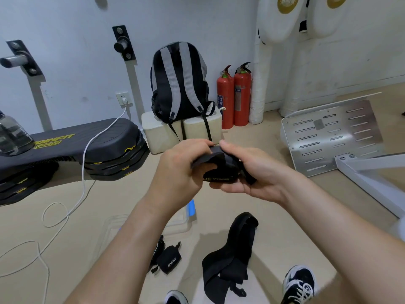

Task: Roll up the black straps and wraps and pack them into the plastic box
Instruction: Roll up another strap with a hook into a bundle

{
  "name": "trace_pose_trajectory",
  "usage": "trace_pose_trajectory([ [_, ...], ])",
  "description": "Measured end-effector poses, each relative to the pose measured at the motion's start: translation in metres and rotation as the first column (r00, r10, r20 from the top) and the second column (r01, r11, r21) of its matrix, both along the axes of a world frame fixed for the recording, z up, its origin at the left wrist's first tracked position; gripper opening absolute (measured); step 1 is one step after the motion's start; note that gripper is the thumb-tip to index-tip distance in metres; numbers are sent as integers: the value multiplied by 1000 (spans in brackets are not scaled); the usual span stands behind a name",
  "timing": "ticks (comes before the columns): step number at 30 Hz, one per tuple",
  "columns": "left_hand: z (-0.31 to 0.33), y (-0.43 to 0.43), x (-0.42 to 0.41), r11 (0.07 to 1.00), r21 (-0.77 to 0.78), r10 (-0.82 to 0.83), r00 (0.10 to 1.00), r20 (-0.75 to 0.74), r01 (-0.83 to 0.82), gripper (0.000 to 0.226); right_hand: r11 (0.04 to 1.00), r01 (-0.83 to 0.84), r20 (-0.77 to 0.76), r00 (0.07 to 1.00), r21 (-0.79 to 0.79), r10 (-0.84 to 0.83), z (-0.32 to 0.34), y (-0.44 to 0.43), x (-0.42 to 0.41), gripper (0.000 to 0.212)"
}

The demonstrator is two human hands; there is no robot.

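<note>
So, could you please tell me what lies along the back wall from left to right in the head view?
Water bottle → black step platform → wall socket → striped backpack → two red fire extinguishers → perforated metal plate.

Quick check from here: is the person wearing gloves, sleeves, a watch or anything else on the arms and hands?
No. The left hand and right hand are bare: no gloves, rings or watch show. Both forearms are uncovered, with no sleeves in view.
</note>
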State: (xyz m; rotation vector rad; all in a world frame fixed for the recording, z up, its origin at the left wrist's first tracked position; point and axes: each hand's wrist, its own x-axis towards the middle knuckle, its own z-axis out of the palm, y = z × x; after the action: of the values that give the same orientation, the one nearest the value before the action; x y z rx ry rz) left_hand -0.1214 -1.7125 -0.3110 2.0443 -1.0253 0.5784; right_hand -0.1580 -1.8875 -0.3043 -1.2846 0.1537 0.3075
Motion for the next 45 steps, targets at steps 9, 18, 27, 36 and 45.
trace_pose_trajectory([
  [9, 8, -2, 0, 966, 244, -95, 995, 43, 82, 32, 975, 215, 184, 962, -61, -201, -7, -14, 8, 25],
  [18, 1, -10, 0, 943, 332, -80, 951, 299, -25, 26, 764, 475, 517, 828, -437, -219, -13, -8, 16, 38],
  [27, 3, -7, -15, 958, 285, -71, 981, 180, 17, 23, 619, 574, 684, 725, -536, -80, -24, -8, 17, 35],
  [36, 6, 1, 0, 996, -19, 93, 993, 76, -92, 15, 716, 343, 631, 756, -608, 173, -14, 0, 3, 46],
  [45, 4, -7, -5, 965, -125, 220, 971, -97, -231, 15, 995, 42, 137, 990, -85, -30, -12, 4, -1, 33],
])
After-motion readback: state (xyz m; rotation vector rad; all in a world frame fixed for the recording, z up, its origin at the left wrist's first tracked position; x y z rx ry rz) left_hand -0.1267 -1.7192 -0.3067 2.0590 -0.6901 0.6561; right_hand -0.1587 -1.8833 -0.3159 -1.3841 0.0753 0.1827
